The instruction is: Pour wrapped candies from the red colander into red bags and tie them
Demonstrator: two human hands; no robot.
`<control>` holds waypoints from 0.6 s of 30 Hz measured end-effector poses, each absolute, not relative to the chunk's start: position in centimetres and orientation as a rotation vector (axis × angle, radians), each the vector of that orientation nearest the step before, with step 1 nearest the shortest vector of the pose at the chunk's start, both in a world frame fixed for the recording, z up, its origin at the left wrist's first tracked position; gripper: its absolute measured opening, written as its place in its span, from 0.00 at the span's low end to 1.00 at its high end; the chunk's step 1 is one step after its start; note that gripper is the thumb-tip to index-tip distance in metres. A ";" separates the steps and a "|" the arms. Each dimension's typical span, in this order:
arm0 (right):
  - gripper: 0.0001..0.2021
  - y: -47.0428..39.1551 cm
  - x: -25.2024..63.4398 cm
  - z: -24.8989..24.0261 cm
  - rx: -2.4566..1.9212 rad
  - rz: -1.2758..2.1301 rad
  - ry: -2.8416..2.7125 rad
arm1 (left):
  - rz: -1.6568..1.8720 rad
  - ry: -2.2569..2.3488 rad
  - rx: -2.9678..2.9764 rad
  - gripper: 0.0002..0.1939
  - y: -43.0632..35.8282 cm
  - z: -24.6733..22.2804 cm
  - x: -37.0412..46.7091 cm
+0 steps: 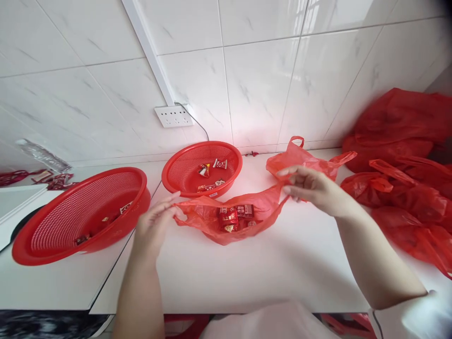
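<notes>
A thin red plastic bag (226, 235) lies wide open on the white table, stretched sideways between my two hands. My left hand (154, 221) pinches its left handle, and my right hand (305, 186) pinches the right end of the bag between thumb and fingers. Inside the bag are several small packets in shiny red wrappers (229, 216), one with white lettering. Just behind it stands a round red basket (169, 174) with a few wrapped sweets (205, 170) at its bottom. Another red plastic bag (296, 157) sits behind my right hand.
At the left is a larger red basket (137, 181) holding a few wrapped pieces. Several filled red bags (406, 197) are heaped at the right. A clear plastic bottle (44, 154) lies at the far left. On the tiled wall is a socket strip (174, 116) with a cable.
</notes>
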State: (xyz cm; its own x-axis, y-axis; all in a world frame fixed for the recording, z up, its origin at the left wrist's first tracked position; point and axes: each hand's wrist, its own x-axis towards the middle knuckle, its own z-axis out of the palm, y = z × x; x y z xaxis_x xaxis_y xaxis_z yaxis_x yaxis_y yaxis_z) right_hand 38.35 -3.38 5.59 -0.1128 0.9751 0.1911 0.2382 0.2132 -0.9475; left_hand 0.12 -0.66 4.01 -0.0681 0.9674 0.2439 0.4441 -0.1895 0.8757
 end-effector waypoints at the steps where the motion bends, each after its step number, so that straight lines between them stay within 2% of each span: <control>1: 0.16 -3.0 38.4 6.3 -1.090 0.907 -1.468 | 1.298 1.307 1.539 0.13 -0.3 5.4 0.2; 3: 0.14 -2.3 38.2 7.5 -0.932 0.724 -1.327 | 1.439 0.953 1.353 0.11 0.2 7.8 0.8; 5: 0.12 -1.6 37.4 8.4 -0.830 0.556 -1.240 | 1.605 0.708 1.318 0.04 0.6 9.6 1.7; 6: 0.11 -1.4 36.8 8.7 -0.798 0.482 -1.221 | 1.646 0.627 1.334 0.06 0.8 10.2 2.3; 10: 0.08 -1.0 33.8 9.7 -0.724 0.352 -1.330 | 1.436 0.529 1.421 0.27 1.1 10.4 5.1; 13: 0.08 -1.4 31.3 10.2 -0.633 0.440 -1.630 | 1.108 0.592 1.510 0.31 0.9 9.2 7.6; 15: 0.09 -1.7 29.9 10.4 -0.521 0.481 -1.872 | 0.938 0.664 1.655 0.26 0.7 8.4 9.3; 18: 0.15 -1.8 28.8 10.2 -0.435 0.424 -2.090 | 0.865 0.722 1.839 0.05 0.5 7.7 11.0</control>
